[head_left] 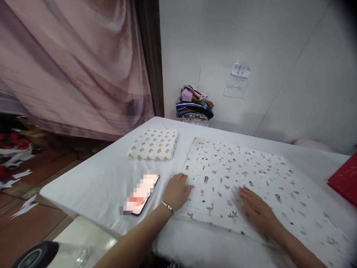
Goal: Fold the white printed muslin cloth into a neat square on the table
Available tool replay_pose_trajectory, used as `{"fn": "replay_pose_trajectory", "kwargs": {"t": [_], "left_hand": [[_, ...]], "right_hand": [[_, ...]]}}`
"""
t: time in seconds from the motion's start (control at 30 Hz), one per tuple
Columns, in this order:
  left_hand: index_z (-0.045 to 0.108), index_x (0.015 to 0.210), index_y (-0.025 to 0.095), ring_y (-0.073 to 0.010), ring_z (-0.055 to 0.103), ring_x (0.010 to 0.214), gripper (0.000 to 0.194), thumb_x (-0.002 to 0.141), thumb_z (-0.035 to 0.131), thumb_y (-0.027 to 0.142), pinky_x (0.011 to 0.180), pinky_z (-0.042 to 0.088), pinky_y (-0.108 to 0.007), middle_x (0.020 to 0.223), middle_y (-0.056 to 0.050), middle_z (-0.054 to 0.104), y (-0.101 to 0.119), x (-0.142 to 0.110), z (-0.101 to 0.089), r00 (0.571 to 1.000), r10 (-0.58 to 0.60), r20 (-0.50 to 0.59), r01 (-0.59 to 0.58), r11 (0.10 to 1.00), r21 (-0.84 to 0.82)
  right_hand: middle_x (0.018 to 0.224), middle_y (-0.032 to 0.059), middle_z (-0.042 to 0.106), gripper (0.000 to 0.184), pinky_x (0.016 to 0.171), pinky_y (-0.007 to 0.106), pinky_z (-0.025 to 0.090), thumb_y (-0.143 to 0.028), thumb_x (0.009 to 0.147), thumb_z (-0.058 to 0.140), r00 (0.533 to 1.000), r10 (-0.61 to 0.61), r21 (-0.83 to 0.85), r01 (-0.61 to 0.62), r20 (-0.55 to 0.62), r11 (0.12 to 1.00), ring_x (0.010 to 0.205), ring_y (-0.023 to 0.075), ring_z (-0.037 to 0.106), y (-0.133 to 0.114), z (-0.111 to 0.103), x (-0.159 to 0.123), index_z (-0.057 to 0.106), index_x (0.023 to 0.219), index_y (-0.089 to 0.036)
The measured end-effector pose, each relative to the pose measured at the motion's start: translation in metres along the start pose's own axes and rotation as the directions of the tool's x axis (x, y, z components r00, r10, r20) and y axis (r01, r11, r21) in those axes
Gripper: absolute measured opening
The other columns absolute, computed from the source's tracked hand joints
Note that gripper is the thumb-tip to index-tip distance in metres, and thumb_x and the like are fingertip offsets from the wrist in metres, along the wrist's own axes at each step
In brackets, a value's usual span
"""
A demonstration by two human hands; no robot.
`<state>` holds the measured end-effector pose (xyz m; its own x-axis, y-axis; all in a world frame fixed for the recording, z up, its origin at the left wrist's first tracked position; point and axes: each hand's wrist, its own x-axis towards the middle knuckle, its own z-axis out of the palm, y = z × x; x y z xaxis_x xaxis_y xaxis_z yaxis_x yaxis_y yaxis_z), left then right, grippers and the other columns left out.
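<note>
Works between a pale wall [264,48] ahead and a hanging curtain [80,70] on the left, at a white-covered table [108,169]. Has a printed cloth [223,171] spread broad and mostly flat over the table's right part, reaching toward the lower right corner of view; cannot tell of one layer or several. Judging by that spread, has the smoothing well along, but no compact bundle made of it. Has a stack of fabrics [194,104] near the wall, by the table's far edge. Has a folded cloth [154,145] left of the printed cloth, apart from it; judging by the neat, thick rectangle, counts as done. Rests the left hand [177,191] on the printed cloth's left edge, unclenched, fingers slightly bent. Holds the right hand [256,210] over the same cloth, blurred, fingers loosely extended, nothing visibly grasped; cannot tell of full contact. Has a phone [143,193] lying just left of the left hand. Wears a bracelet [167,207] on the left wrist.
</note>
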<state>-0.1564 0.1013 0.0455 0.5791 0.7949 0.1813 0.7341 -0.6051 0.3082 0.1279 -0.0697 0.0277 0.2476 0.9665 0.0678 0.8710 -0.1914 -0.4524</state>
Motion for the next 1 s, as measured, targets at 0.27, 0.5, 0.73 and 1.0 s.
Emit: {"fn": "replay_pose_trajectory", "kwargs": {"t": [0.27, 0.5, 0.73, 1.0], "left_hand": [[0.049, 0.110, 0.019, -0.0195, 0.056, 0.091, 0.030, 0.085, 0.044, 0.035, 0.072, 0.043, -0.030, 0.107, -0.007, 0.054, -0.006, 0.000, 0.006, 0.976, -0.217, 0.018, 0.217, 0.976, 0.019], [0.049, 0.106, 0.021, -0.0184, 0.058, 0.093, 0.023, 0.087, 0.041, 0.031, 0.077, 0.042, -0.029, 0.102, -0.005, 0.061, -0.016, 0.000, 0.012, 0.984, -0.176, 0.037, 0.178, 0.983, -0.052], [0.052, 0.091, 0.020, -0.0199, 0.059, 0.081, 0.023, 0.087, 0.038, 0.038, 0.066, 0.041, -0.030, 0.089, -0.005, 0.062, -0.016, 0.000, 0.014, 0.979, -0.204, 0.029, 0.204, 0.979, 0.015], [0.054, 0.086, 0.021, -0.0189, 0.059, 0.081, 0.022, 0.089, 0.036, 0.033, 0.065, 0.039, -0.029, 0.086, -0.005, 0.063, -0.019, 0.002, 0.012, 0.984, -0.153, 0.091, 0.152, 0.988, 0.020]], "right_hand": [[0.095, 0.0004, 0.069, 0.026, 0.078, 0.028, 0.048, -0.035, 0.084, 0.042, 0.991, -0.082, 0.219, 0.058, 0.102, 0.974, 0.087, 0.0191, 0.062, -0.112, 0.022, 0.117, 0.066, 0.089, -0.025], [0.065, 0.0041, 0.067, 0.029, 0.062, 0.023, 0.043, -0.034, 0.087, 0.043, 0.975, 0.079, 0.038, -0.088, 0.206, 0.995, 0.060, 0.0141, 0.060, -0.168, 0.061, 0.215, 0.063, 0.081, -0.015], [0.047, 0.0081, 0.059, 0.031, 0.056, 0.027, 0.043, -0.035, 0.081, 0.053, 0.934, 0.211, -0.037, -0.209, 0.288, 0.977, 0.054, 0.0193, 0.060, -0.170, 0.081, 0.253, 0.062, 0.064, -0.011], [0.062, 0.0054, 0.062, 0.022, 0.047, 0.019, 0.042, -0.022, 0.086, 0.050, 0.888, 0.261, 0.153, -0.339, 0.380, 0.928, 0.050, 0.0094, 0.056, -0.163, 0.086, 0.262, 0.061, 0.072, -0.010]]}}
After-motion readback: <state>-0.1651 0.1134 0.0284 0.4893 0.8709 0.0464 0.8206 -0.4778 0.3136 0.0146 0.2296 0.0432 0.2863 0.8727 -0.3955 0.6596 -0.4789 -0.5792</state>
